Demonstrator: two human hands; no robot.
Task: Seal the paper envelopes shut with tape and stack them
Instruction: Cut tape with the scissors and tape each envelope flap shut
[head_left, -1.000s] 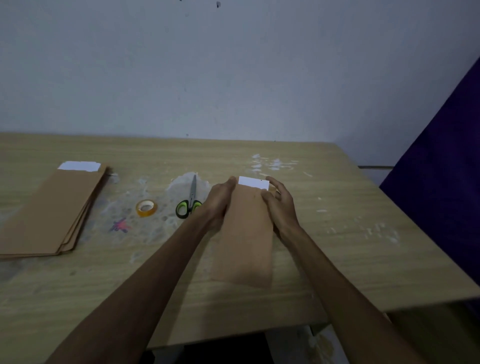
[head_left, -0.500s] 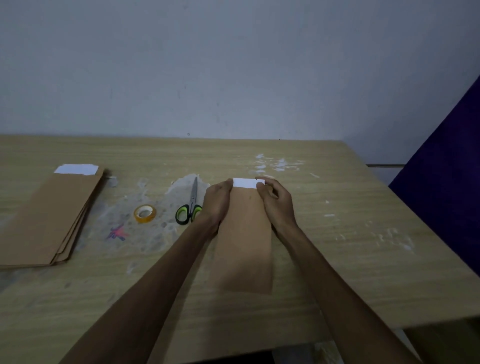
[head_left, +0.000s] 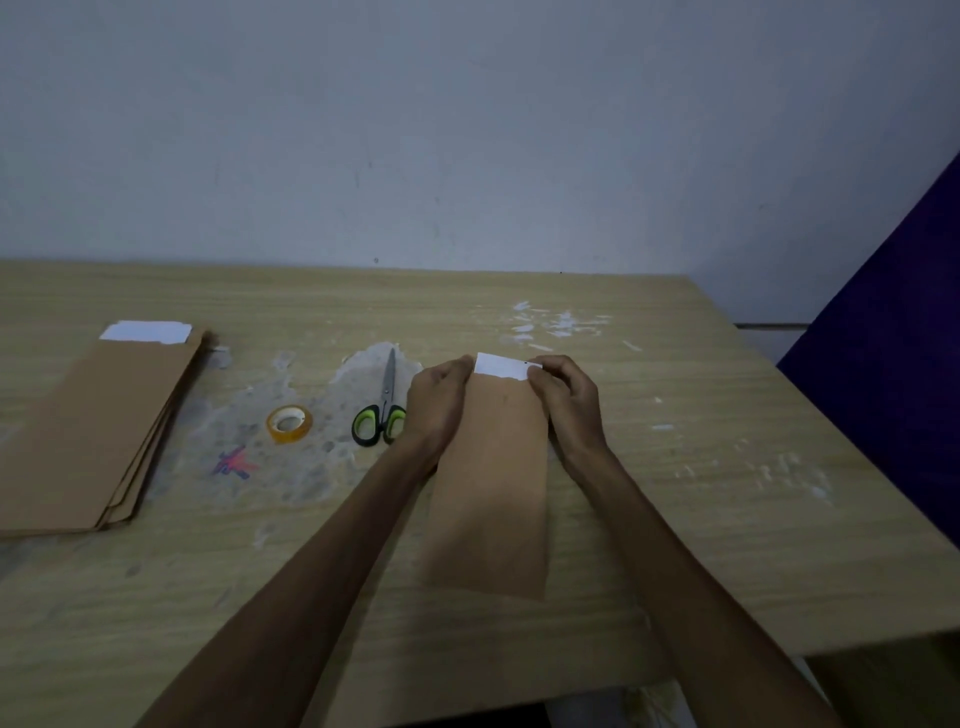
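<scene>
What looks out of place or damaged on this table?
The table surface is worn: a pale scraped patch around the tape roll and scissors, white flecks farther back, and a pink-blue scribble.

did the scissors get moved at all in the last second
No. The scissors lie in the same spot between the tape roll and the left hand, blades over the pale patch on the table; only the camera shifted.

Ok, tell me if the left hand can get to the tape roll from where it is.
Probably yes. The tape roll lies in the open on the table, to the left of the left hand; only the scissors lie between them, flat. The hand must first let go of the envelope.
</scene>
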